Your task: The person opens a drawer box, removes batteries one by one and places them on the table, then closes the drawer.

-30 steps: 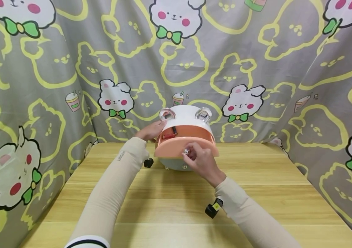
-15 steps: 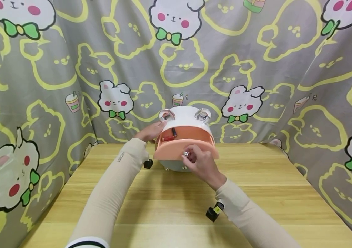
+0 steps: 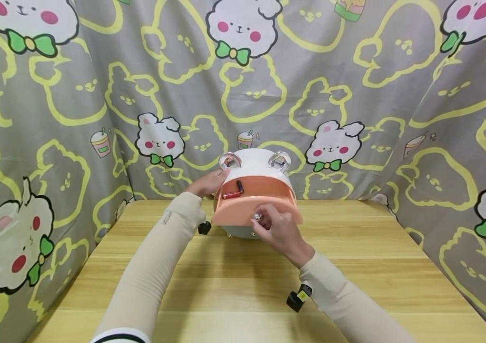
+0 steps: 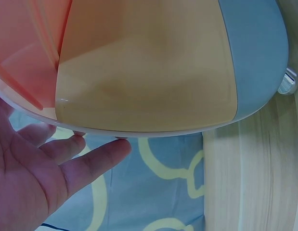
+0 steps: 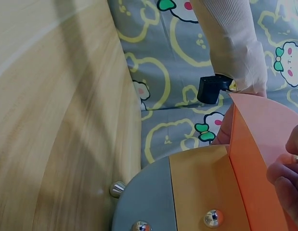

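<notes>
A small rounded drawer cabinet with a white top stands toward the back of the table. Its pink top drawer is pulled out. My right hand pinches the silver knob on that drawer's front between thumb and fingers. Inside the drawer lie a small red cylinder and a small black cylinder. My left hand rests against the cabinet's left side; its fingers reach along the back edge, fairly straight, in the left wrist view.
Below the pink drawer, the yellow drawer and the grey-blue bottom drawer are closed. Clear ring-shaped ears stick up from the cabinet top. A patterned curtain surrounds the wooden table behind and at both sides.
The pink drawer has slid a little farther out toward me, with my right hand on its knob. More of the red and black cylinders shows. My left hand stays against the cabinet.
</notes>
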Demonstrator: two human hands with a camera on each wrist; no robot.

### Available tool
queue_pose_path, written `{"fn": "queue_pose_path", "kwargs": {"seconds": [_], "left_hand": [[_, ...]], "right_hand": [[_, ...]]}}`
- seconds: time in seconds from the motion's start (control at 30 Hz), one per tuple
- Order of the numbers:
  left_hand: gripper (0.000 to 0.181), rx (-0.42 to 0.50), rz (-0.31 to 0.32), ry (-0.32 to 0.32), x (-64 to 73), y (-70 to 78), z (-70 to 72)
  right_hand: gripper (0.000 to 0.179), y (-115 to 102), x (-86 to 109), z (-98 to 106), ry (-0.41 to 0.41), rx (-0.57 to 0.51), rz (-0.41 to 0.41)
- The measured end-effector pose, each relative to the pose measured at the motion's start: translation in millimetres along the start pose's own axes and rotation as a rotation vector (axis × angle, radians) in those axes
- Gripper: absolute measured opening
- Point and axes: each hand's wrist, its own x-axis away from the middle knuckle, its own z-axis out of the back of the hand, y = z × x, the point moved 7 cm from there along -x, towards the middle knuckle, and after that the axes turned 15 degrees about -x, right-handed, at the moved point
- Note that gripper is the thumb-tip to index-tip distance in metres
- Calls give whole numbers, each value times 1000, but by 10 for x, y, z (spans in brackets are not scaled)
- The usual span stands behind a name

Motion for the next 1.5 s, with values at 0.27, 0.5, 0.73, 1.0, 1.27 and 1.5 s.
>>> {"fn": "queue_pose_path", "kwargs": {"seconds": [0.27,0.5,0.73,1.0,1.27,1.5], "left_hand": [[59,-23,6,8,-10,-18,5],[61,-18,0,5,-23,-26,2],[62,-19,-5,6,-7,-6,0],[62,-20,-3,9,5,-8,5],[61,4,0,12,-5,-22,-7],[61,-2,5,20,-1,-47,-18]], "right_hand": [[25,-20,20,3,-1,5,18],[26,-37,34,7,-5,-7,14],[24,-73,42,26,-11,-22,7],[23,-87,57,34,-13,-21,18],[24,-93,87,22,-13,-21,28],[25,-99,115,6,-22,-18,21]]}}
